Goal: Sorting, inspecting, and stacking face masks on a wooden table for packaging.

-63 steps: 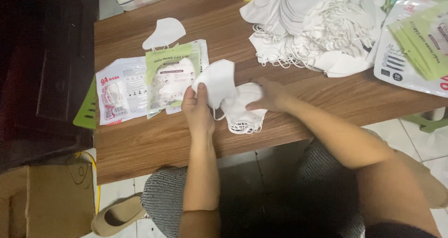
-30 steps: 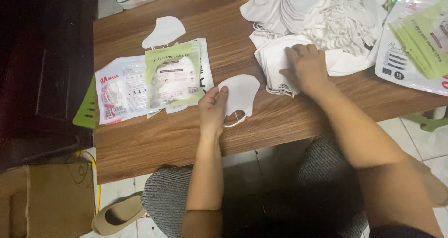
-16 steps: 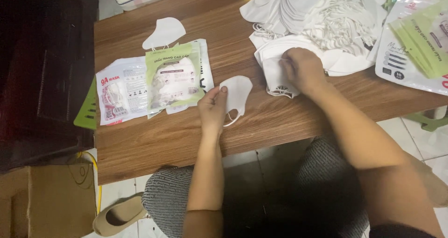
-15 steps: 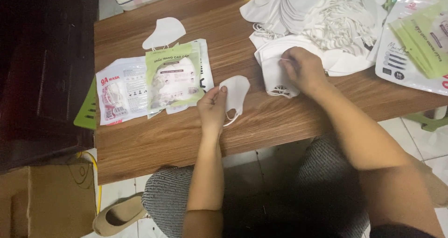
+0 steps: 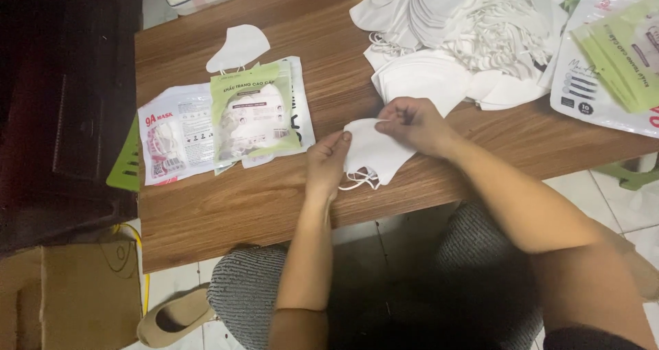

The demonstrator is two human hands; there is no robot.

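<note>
1. Leftmost, a green flat card or sleeve (image 5: 125,168) pokes out from under the packets at the edge of the wooden table (image 5: 226,213), half hidden, so its kind is hard to tell.
2. Next lie the sealed packets, overlapped like a small stack set aside: a white packet with red lettering (image 5: 171,141) underneath, and a clear packet with a light-green label (image 5: 254,113) on top, a white mask showing through it.
3. Just above them a single loose white mask (image 5: 239,48) lies flat, apart from the rest.
4. The left hand (image 5: 326,161) pinches the left edge of a folded white mask (image 5: 374,151) between thumb and fingers, narrowly closed, holding it near the table's front edge.
5. The right hand (image 5: 415,123) grips the same mask's upper edge, fingers curled shut on it; held from two sides, it seems to be kept flat, its ear loops dangling below.
6. Behind lies a small stack of folded white masks (image 5: 419,82), then a large loose heap of masks (image 5: 473,27), within easy reach.
7. Far right, a white pouch (image 5: 594,96) with pale green packets (image 5: 625,55) on it sits at the table's corner.
</note>
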